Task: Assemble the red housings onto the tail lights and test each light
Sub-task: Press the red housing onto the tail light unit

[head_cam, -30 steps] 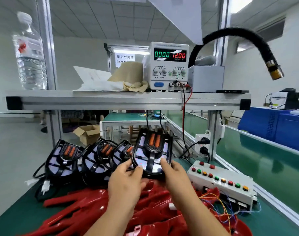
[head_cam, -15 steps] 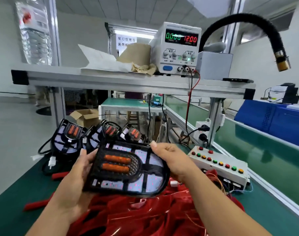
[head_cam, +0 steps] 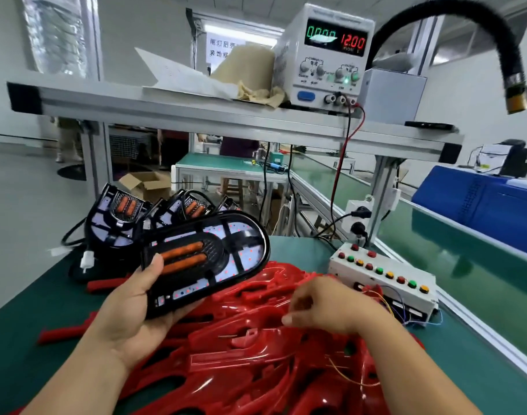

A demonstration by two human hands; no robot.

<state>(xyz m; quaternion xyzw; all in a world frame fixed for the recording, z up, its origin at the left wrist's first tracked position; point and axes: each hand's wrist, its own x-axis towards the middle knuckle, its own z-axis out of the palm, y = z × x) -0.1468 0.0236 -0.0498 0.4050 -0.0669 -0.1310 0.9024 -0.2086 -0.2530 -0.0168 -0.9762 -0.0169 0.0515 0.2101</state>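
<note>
My left hand [head_cam: 136,307] grips a black tail light [head_cam: 208,259] with two orange strips, lying flat with its thumb on the near end. Small red dots glow on its white panels. My right hand [head_cam: 322,304] hovers with curled fingers just over a heap of red housings [head_cam: 256,348] on the green mat; whether it pinches anything is unclear. More black tail lights [head_cam: 118,220] lean in a row at the back left.
A white button box [head_cam: 385,274] with coloured buttons and loose wires sits right of the heap. A power supply [head_cam: 325,55] reading 12.00 stands on the overhead shelf [head_cam: 196,112]. A black hose with brass tip [head_cam: 517,97] hangs at upper right. A conveyor [head_cam: 466,241] runs along the right.
The tail light went from upright in both hands to flat in my left hand alone. My right hand let go and dropped to the red housings.
</note>
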